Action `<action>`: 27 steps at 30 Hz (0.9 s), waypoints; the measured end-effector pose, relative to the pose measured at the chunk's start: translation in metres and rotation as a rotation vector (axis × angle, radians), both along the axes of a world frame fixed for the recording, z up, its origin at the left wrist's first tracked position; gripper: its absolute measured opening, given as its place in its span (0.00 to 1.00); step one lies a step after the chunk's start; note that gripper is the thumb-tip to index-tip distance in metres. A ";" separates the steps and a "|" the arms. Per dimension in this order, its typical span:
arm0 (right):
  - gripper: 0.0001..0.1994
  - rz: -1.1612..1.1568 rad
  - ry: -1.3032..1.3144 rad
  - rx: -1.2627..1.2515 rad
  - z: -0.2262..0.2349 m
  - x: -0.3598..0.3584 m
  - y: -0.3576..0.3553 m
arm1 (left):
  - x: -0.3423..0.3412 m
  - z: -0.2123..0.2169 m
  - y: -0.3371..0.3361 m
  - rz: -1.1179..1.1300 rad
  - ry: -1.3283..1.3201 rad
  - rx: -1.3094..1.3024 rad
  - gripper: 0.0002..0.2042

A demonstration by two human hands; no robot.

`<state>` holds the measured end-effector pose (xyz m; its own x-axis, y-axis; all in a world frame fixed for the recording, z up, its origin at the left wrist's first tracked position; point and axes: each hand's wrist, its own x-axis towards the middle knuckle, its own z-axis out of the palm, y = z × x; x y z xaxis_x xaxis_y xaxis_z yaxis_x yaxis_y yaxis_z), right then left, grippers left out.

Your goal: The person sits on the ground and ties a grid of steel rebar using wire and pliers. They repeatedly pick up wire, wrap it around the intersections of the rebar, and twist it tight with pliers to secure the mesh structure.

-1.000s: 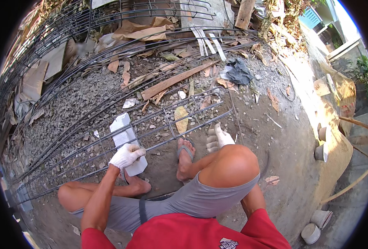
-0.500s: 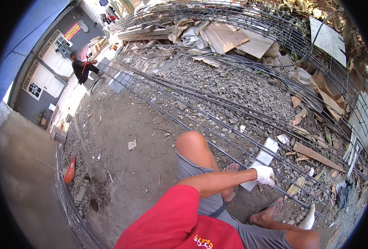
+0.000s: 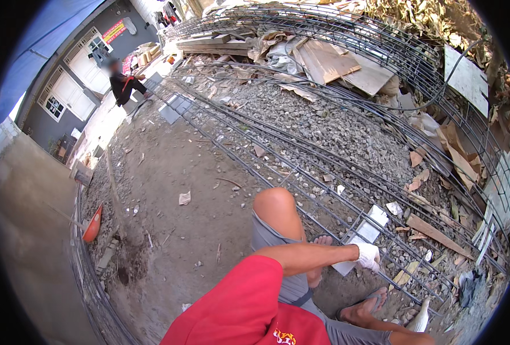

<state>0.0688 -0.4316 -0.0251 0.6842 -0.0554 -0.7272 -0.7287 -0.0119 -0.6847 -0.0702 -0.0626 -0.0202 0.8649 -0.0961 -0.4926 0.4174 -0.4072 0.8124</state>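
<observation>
The rebar cage (image 3: 294,171), lying across the white block (image 3: 371,231), should handle heavy and stiff, best held by its outer bars beside the block, where the left hand (image 3: 369,256) curls, though whether it or the right hand (image 3: 420,318) beyond is clamped I cannot tell.

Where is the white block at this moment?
In the head view, the white block lies right of centre, in the lower half, under the rebar frame, next to the gloved left hand.
</observation>
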 end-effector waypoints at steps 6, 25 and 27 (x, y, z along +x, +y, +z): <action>0.26 0.037 0.011 -0.036 -0.001 0.004 -0.004 | 0.003 -0.015 -0.001 -0.050 -0.077 0.076 0.18; 0.30 0.163 0.019 -0.009 0.061 0.000 0.006 | 0.022 -0.008 0.005 -0.160 -0.050 -0.075 0.18; 0.27 0.252 -0.002 -0.115 0.056 0.007 0.006 | 0.005 0.013 0.008 -0.102 0.076 0.006 0.20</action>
<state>0.0754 -0.4256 0.0313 0.6882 0.0344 -0.7247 -0.6917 -0.2703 -0.6697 -0.0657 -0.0542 -0.0073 0.8108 -0.1787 -0.5574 0.4341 -0.4553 0.7773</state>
